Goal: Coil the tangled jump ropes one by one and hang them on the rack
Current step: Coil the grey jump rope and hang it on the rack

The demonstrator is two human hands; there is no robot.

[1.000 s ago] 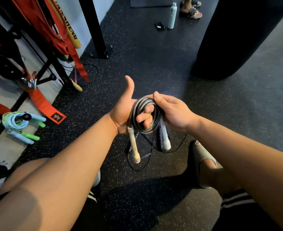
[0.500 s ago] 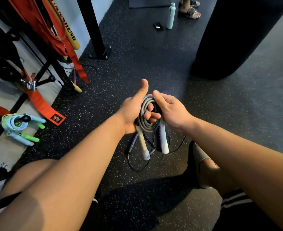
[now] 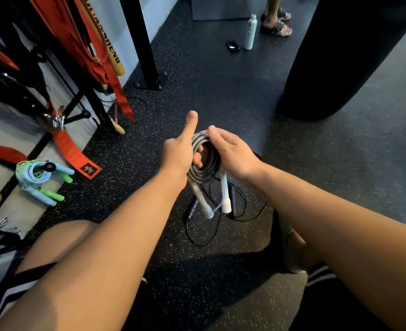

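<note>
At frame centre, the left hand [image 3: 176, 155], thumb raised, curled its fingers through the round grey jump-rope coil [image 3: 200, 174] while the right hand [image 3: 235, 151] pinched its top, smooth white handles [image 3: 225, 199] dangling over the speckled rubber floor [image 3: 221, 96]; the lettering on the upper-left wooden stick [image 3: 116, 60] was too blurred to read.

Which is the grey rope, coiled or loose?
Coiled: grey rope forms stacked loops held by left hand and right hand; white handles hang below.
</note>
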